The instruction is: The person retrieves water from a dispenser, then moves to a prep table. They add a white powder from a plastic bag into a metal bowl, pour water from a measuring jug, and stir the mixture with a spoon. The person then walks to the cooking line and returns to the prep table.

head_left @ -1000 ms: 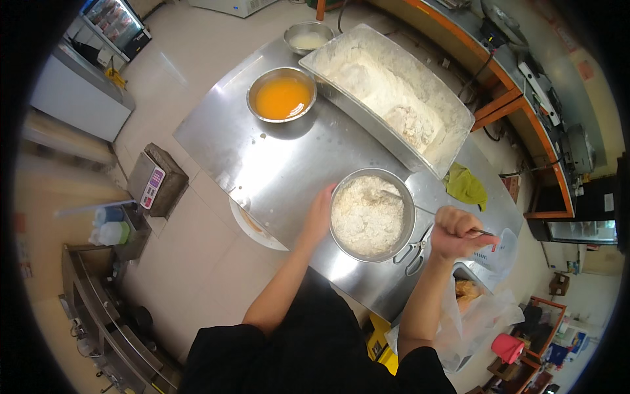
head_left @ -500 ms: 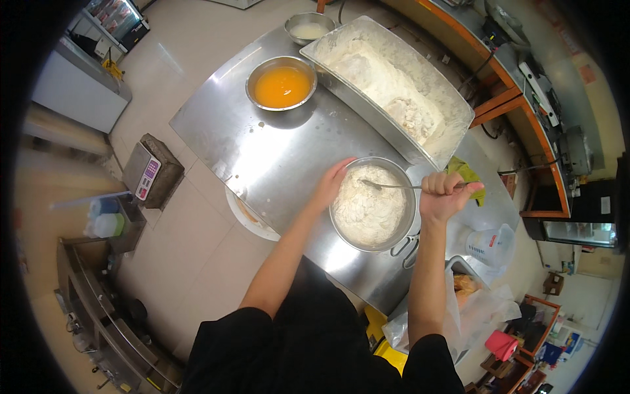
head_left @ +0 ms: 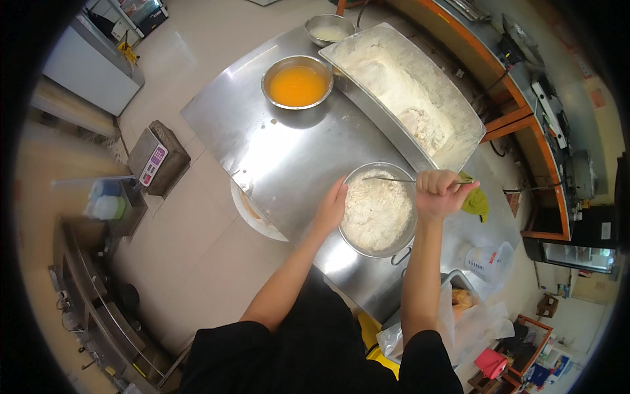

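Observation:
A round steel mixing bowl (head_left: 411, 230) stands near the front edge of the metal table. It holds a pale, lumpy flour mixture (head_left: 375, 213). My left hand (head_left: 333, 209) grips the bowl's left rim, thumb toward the inside. In my right fist (head_left: 438, 192) is the handle of a long, thin metal spoon (head_left: 398, 180). The spoon reaches across the bowl's far right rim, its tip at the far side of the mixture and partly hidden in it. Scissor handles (head_left: 401, 256) show beside the bowl, partly behind my right forearm.
Behind the bowl stands a large metal bin (head_left: 384, 108) of flour. Farther left are a bowl of orange liquid (head_left: 297, 87) and a small bowl of whitish liquid (head_left: 328, 31). On the right lie a green cloth (head_left: 477, 203), a clear measuring jug (head_left: 491, 261) and a plastic bag (head_left: 482, 322).
The spoon's tip has shifted toward the far side of the bowl and sits lower in the mixture. The mixture's surface looks more broken up. The whole view has shifted slightly.

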The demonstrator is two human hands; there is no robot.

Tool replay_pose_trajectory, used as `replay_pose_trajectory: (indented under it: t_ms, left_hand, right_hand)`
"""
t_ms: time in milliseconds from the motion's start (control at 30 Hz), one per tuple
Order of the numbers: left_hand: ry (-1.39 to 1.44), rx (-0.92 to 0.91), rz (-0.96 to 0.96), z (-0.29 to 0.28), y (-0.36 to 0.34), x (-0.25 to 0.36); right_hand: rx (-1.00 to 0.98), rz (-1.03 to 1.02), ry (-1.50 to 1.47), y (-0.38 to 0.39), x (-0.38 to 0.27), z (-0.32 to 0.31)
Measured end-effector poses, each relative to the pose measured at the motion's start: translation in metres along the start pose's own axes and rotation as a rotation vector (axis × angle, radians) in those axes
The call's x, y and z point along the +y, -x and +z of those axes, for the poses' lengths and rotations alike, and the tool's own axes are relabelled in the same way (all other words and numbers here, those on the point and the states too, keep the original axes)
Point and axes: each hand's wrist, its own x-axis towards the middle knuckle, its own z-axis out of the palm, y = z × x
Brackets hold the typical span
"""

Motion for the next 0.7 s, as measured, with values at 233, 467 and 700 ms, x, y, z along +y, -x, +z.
replay_pose_trajectory:
  t_ms: [233, 467, 700]
  left_hand:
    - [0.099, -0.377, 0.071, -0.020, -0.056, 0.026]
    - [0.045, -0.418, 0.062, -0.016, -0.067, 0.028]
    - [0.141, -0.405, 0.041, -0.012, -0.064, 0.028]
  right_hand:
    - [-0.298, 0.109, -0.232, -0.009, 0.007, -0.005]
    - [-0.372, 0.161, -0.057, -0.001, -0.026, 0.036]
    - [-0.201, 0.024, 0.180, 0.052, -0.036, 0.059]
